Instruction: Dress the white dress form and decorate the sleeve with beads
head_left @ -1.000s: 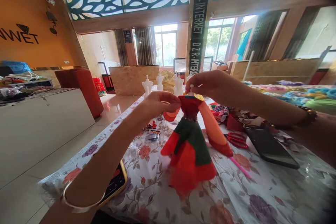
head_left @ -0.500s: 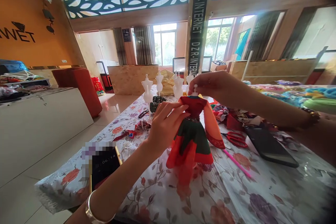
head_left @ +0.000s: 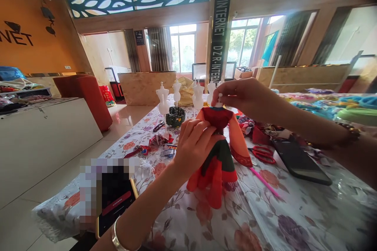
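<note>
A small white mannequin wears a red, green and orange dress (head_left: 219, 157) and stands over the flowered tablecloth (head_left: 294, 219). My right hand (head_left: 240, 96) pinches the mannequin's white neck knob from above. My left hand (head_left: 194, 143) is wrapped round the dress at the waist, fingers closed on the fabric. An orange sleeve hangs on the dress's right side.
Several bare white mannequins (head_left: 163, 100) and a dark woven basket (head_left: 175, 116) stand further back. Red scissors (head_left: 263, 153), a dark phone (head_left: 297, 160) and a pink stick (head_left: 265, 182) lie to the right. Another phone (head_left: 113, 200) lies near the left edge. Fabric scraps pile at the right.
My left hand has slid down from the dress's shoulder to its waist and closed round it. The skirt has bunched inward. My right hand stays on the neck knob.
</note>
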`<state>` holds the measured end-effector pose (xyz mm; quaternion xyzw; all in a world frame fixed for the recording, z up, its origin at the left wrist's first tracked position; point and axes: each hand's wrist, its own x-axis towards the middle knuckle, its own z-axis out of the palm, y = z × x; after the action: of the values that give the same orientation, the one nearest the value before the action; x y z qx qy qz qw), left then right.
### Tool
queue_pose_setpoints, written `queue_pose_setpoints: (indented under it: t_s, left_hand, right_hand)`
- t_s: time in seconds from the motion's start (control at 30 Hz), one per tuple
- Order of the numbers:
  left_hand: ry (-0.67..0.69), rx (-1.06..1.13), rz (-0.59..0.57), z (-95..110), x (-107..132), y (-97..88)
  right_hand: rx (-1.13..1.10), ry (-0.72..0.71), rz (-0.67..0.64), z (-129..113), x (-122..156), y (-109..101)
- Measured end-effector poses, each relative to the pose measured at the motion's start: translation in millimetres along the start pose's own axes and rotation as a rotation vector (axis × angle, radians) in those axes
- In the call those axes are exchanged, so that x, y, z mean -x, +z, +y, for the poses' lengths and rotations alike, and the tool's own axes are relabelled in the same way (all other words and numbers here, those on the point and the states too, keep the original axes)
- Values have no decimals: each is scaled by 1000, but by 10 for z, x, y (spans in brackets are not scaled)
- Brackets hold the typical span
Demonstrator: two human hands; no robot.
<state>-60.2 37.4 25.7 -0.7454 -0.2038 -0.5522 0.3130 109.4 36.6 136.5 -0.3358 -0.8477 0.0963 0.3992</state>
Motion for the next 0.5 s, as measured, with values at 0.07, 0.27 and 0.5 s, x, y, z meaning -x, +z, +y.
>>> queue_pose_setpoints:
  t_s: [0.07,0.27,0.5]
  left_hand:
    - [-7,-28,-19,10,-14,-5]
    - [-26,-118,-129,33,-64,-47]
    - [13,-192,-230,48,-139,-66]
  right_hand:
    - [-2,1,11,6,4,2]
    - [-21,-12,26,43,21,5]
    - [-63,-6,32,33,47,-4]
